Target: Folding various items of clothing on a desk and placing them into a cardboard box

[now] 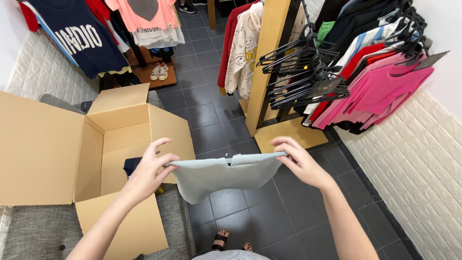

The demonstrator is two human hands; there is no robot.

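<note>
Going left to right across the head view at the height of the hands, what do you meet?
Open cardboard box → left hand → pale grey garment, held by both hands → right hand → white brick-pattern wall.

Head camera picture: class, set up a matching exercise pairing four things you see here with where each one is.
Things:
1. pale blue garment
2. cardboard box
3. black hangers
4. pair of shoes

Places:
A. on the wooden rack
B. open on the grey seat
C. stretched between left hand and right hand
D. under the far clothes rail

Pairs: 1-C, 2-B, 3-A, 4-D
</note>
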